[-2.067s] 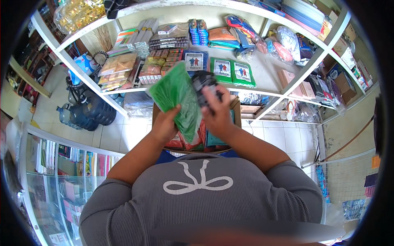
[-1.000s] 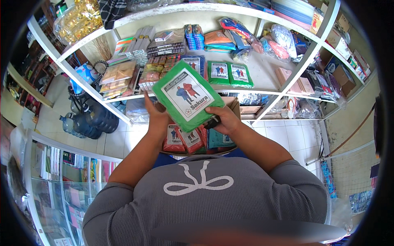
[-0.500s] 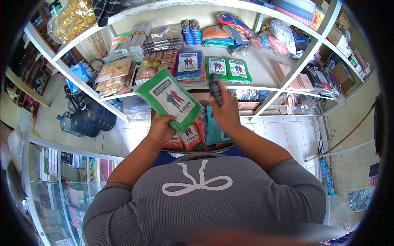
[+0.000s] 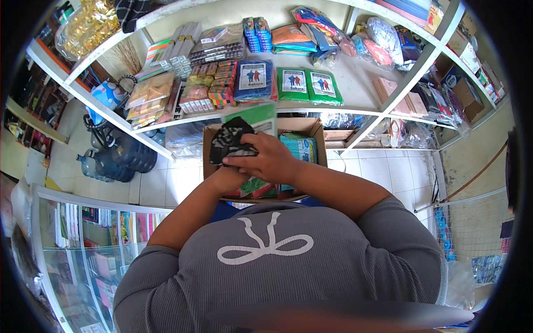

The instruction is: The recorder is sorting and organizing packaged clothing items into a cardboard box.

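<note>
White shelf unit (image 4: 411, 77) spans the far side; its mid shelf (image 4: 355, 86) leaves a wide gap btwn the 2 green pkts (image 4: 292, 83) and the R-hand post, which slants in toward the floor. Glass case (image 4: 61, 194) fills lower L, white rim curving toward the L forearm. Tiled floor (image 4: 394, 177) shows R of the box and, on the other side, btwn case and shelf unit. Dark water jugs (image 4: 133, 158) take up room far L, nr the L post.

Cardboard box (image 4: 322, 147) sits in front of person, open-topped, far edge nr the shelf's front lip. In it: teal pkt (image 4: 304, 149) along R wall, red pkt (image 4: 264, 191) low at the near edge. On the shelf, blue pkt (image 4: 258, 80) sits just L of the green pair, w/ small bright boxes (image 4: 222, 83) next to it.

R hand (image 4: 266, 158) over the box: grip closed, fingers bent onto R side of the dark patterned cloth (image 4: 233, 139). L hand (image 4: 225, 180) lower, mostly hidden under cloth & R hand; can't tell how far its grip is open or what it has. Held-up green pkt (image 4: 258, 115) is behind/under the cloth, over the box, top edge sticking out nr the shelf lip; lower part hidden.
</note>
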{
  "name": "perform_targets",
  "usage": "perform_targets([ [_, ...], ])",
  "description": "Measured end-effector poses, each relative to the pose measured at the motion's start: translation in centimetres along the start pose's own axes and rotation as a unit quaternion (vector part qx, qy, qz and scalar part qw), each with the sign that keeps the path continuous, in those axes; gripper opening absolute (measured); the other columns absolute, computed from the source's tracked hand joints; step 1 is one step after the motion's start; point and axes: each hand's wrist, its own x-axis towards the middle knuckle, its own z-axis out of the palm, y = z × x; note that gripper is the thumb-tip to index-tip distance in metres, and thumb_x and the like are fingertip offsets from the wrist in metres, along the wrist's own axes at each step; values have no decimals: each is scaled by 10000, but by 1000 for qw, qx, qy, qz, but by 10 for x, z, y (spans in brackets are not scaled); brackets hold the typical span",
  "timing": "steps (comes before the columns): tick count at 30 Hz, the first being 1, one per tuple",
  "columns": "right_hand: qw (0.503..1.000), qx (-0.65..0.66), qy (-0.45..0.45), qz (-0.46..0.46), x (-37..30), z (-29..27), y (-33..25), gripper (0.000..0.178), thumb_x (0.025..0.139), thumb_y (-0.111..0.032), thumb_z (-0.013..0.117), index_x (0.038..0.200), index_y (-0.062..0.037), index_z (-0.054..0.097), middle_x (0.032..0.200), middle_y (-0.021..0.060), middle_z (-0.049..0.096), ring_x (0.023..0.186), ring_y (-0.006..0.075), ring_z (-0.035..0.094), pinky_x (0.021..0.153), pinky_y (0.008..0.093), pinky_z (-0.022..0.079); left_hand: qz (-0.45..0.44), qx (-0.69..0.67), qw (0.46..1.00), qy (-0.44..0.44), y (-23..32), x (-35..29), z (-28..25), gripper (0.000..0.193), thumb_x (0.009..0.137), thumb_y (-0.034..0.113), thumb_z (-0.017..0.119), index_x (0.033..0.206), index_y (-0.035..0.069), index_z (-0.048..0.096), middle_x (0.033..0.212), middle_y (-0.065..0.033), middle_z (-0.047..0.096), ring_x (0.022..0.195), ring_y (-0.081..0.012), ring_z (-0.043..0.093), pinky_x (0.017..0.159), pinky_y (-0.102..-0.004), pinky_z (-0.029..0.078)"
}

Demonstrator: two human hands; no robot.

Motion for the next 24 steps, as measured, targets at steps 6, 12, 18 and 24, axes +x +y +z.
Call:
perform_targets([
  [6,919,95,68,376,-35,23,94,364,907,-284,584,1265,-219,577,1191,197,485,1044,356,552,893,398,463,-148,-317,935,-64,10,-1,-12,592,698,-90,464,1286,-18,465,1206,-130,577,1142,-230,557,980,-340,431],
  [12,622,502,-64,598,-95,58,118,454,963,-358,501,1375,-170,467,1392,116,455,1237,257,451,968,340,404,-160,-544,819,88,1,11,-15,646,648,-175,466,1276,-26,462,1189,-143,582,1118,-287,580,954,-372,471],
  [18,572,605,35,553,-92,56,78,496,936,-232,569,1397,-131,416,1274,62,558,1153,233,520,1007,327,376,-227,-502,834,31,-43,27,15,649,681,-136,492,1314,-26,406,1235,-163,546,1138,-312,560,969,-404,457],
  [24,837,202,109,496,-123,1,152,476,888,-51,564,1340,-34,418,1160,194,591,1075,278,585,916,371,458,-349,-439,828,15,-50,39,28,596,883,119,573,1415,127,305,1335,-130,477,1162,-270,537,962,-451,433],
])
